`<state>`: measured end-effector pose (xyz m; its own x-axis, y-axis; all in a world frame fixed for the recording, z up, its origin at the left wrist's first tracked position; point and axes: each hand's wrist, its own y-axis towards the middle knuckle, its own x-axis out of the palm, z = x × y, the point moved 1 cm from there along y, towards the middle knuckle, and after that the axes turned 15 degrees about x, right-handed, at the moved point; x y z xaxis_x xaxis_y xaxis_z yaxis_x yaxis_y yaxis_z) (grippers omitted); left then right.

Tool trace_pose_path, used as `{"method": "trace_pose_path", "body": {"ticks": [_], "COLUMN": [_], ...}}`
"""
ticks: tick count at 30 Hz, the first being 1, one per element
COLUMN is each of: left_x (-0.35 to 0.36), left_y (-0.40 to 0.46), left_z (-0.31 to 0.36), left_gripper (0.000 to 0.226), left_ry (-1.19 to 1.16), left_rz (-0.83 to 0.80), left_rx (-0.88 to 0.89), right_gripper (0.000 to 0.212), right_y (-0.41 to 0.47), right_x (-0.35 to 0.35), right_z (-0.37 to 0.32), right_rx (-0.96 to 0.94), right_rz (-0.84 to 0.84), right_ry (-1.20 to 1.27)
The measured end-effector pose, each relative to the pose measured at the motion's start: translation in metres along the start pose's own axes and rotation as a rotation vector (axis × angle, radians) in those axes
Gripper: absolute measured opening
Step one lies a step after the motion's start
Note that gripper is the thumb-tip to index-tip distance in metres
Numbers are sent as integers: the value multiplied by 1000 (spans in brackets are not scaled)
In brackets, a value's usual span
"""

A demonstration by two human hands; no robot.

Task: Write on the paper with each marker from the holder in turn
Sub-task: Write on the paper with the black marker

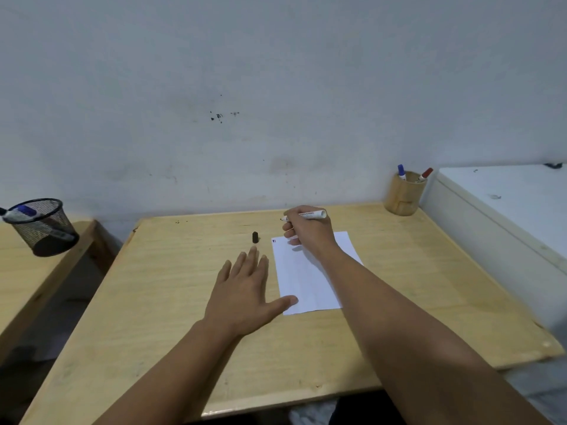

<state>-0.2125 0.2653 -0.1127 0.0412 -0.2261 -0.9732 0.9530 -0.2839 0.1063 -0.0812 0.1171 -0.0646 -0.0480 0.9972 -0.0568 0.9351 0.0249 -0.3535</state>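
Observation:
A white sheet of paper (306, 280) lies on the wooden table (171, 289), with small marks at its top left corner. My right hand (308, 231) is shut on an uncapped white marker (313, 215), held just beyond the paper's far edge with its tip pointing left. My left hand (245, 286) lies flat and open on the table, its thumb pressing the paper's near left corner. A black cap (255, 237) stands upright just past my left fingertips. A wooden holder (403, 194) at the back right holds a blue-capped marker (401, 172) and a red-capped marker (425, 174).
A black mesh cup (43, 225) with a blue marker (23, 211) sits on a second wooden table at the left, across a gap. A white cabinet (506, 210) adjoins the table on the right. A grey wall runs behind.

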Motion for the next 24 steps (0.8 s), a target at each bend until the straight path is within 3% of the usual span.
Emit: {"method": "trace_pose_path", "body": {"ticks": [4, 11, 24], "left_x": [1, 2, 3], "left_y": [1, 1, 1], "left_z": [-2, -3, -3], "left_gripper": [117, 116, 117], "left_ry": [10, 15, 13], "left_rz": [-4, -5, -5], "left_rx": [-3, -10, 4], "right_gripper": [37, 25, 34], "right_y": [10, 21, 28], "right_x": [13, 13, 12], "right_z": [4, 36, 41], "right_rx": [-49, -51, -84], "right_rz": [54, 62, 108], "right_ry": [-81, -19, -91]}}
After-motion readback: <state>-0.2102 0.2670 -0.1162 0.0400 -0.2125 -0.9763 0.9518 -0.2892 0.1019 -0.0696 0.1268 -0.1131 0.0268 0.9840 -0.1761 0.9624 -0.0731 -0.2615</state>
